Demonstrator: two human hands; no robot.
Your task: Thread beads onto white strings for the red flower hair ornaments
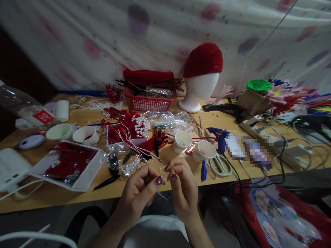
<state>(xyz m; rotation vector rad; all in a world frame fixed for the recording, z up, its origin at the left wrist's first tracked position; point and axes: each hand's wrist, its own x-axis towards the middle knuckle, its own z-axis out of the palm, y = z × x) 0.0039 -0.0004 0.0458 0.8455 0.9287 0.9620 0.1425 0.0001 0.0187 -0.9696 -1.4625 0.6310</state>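
In the head view, my left hand (141, 189) is closed in a pinch just in front of the table edge. A thin white strand (162, 195) sticks out below its fingertips. Close beside it, my right hand (182, 187) is also pinched, thumb against fingers. Whatever lies between the right fingertips is too small to make out. Just beyond the hands are a clump of white pearl beads (131, 167) in clear plastic, a paper cup of white beads (182, 140) and a paper cup with small pinkish pieces (204, 150).
A red basket (151, 102) and a white foam head (200, 89) with a red cap stand at the back. On the right are a blue glue gun (219, 136), scissors (221, 165) and a power strip (261, 132). A white box (85, 184) with red pieces lies left.
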